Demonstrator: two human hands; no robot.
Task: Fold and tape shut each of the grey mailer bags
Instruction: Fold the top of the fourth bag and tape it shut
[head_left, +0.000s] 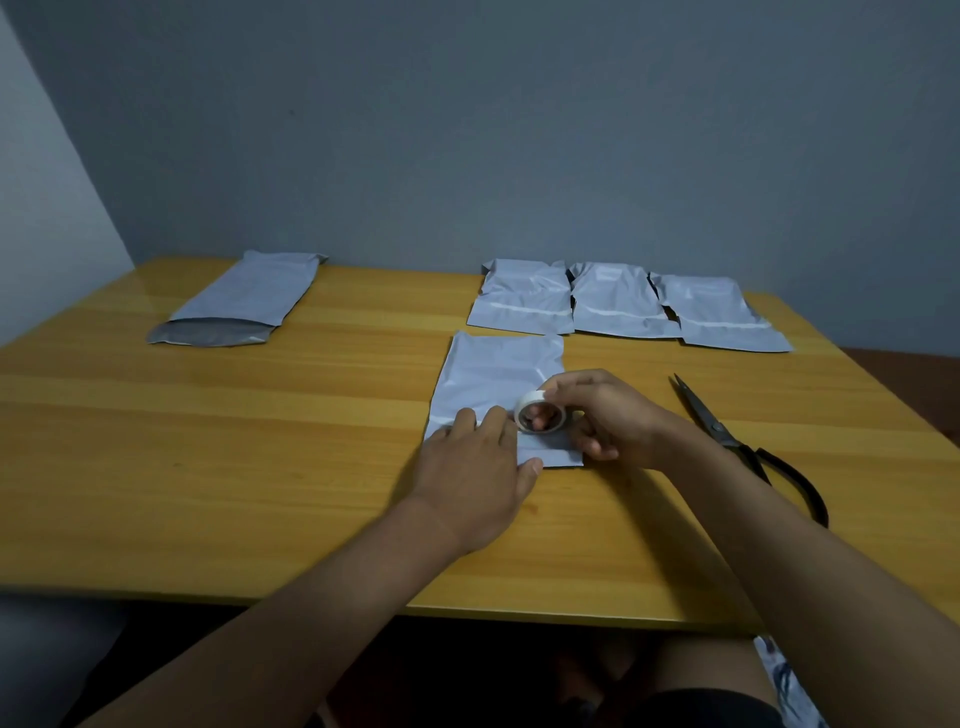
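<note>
Seen from the head camera, a person's two bare forearms reach forward over a yellow wooden table (260, 467) set against a grey wall (467, 130).

Near the middle of the table lies a grey mailer bag (493, 384), flat, with its near end folded over. The left hand (475, 475) rests palm down on the near left part of this bag, fingers together and flat, the thumb at the bag's near edge. The right hand (605, 415) holds a small white roll of tape (540, 411) upright just above the fold, fingers curled around the roll and clamped on it, right beside the left fingertips.

Along the far edge, on the right, three folded mailer bags (623, 306) lie side by side in a row, each crossed by a pale strip of tape. Far left, well apart from the others, an unfolded mailer bag (249, 296) lies lengthwise with its dark open flap (208, 332) toward the person.

To the right of the right wrist, black scissors (727, 436) lie on the table, blades together and pointing away. At the bottom right, below the table edge, a scrap of patterned cloth (784, 680) shows.
</note>
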